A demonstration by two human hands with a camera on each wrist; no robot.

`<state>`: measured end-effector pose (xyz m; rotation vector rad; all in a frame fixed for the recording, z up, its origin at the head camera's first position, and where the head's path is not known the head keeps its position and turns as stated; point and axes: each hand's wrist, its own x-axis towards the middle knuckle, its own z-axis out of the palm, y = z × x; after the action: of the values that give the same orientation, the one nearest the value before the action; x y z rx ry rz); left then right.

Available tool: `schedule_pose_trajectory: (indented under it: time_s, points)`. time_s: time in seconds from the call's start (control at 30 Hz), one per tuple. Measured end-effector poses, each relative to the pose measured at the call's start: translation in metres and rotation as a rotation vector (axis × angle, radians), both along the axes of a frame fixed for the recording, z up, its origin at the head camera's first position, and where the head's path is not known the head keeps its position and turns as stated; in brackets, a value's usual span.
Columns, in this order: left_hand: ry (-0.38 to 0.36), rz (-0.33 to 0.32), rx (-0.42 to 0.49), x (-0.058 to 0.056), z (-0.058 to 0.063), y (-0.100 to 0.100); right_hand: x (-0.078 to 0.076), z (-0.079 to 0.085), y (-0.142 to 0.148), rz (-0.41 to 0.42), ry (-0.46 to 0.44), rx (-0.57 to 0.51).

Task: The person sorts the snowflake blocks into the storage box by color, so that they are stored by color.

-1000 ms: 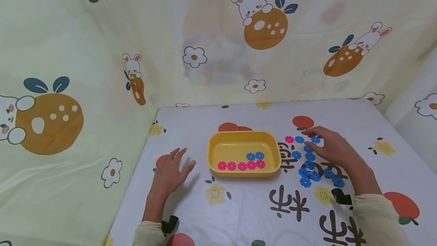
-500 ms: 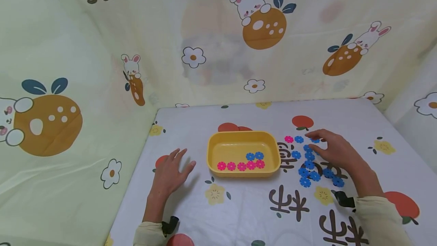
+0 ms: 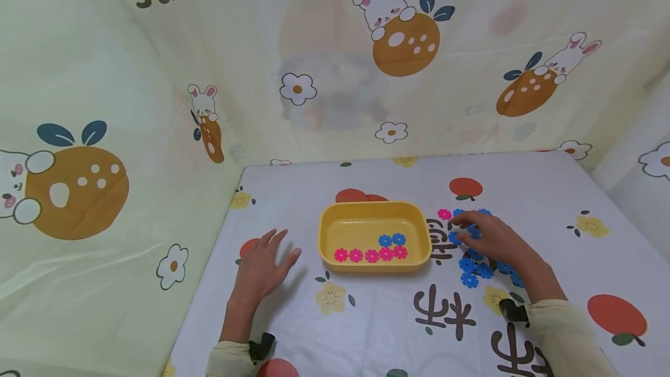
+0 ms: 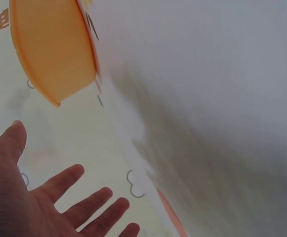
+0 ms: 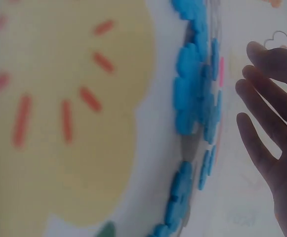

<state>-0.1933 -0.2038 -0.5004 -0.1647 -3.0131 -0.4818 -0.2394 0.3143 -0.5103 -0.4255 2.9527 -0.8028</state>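
A yellow tray [image 3: 361, 220] sits mid-table, holding a row of pink flower-shaped pieces [image 3: 356, 255] with two blue ones [image 3: 399, 239] behind the row's right end. Right of the tray lie several blue flower-shaped pieces [image 3: 469, 280] and one pink piece [image 3: 444, 214]. Over these pieces hovers my right hand [image 3: 497, 240], fingers pointing left and partly bent. In the right wrist view its fingers [image 5: 262, 103] are spread above the blue pieces, with nothing between them and the thumb. My left hand [image 3: 264, 266] is left of the tray with spread fingers, holding nothing.
A white tablecloth [image 3: 377, 330] printed with fruit, flowers and dark characters covers the table. Behind and to the left hangs a pale curtain [image 3: 324, 28] with rabbit and fruit prints. Both wrists wear small black devices [image 3: 262, 347].
My right hand has shifted left and slightly nearer over the blue pieces, now covering some that showed before. My left hand and the tray's contents look the same.
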Motion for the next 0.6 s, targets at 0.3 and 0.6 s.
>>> schedule_pose_trajectory:
  time_s: [0.3, 0.6]
  points:
    - [0.007, -0.006, 0.009, -0.0003, -0.0001, 0.0001, -0.0026, -0.0092, -0.0028, 0.015, -0.067, 0.033]
    - [0.017, -0.008, 0.01, 0.0019, 0.0019, 0.0011, -0.0014, -0.0089, -0.0042, 0.02, -0.058, 0.059]
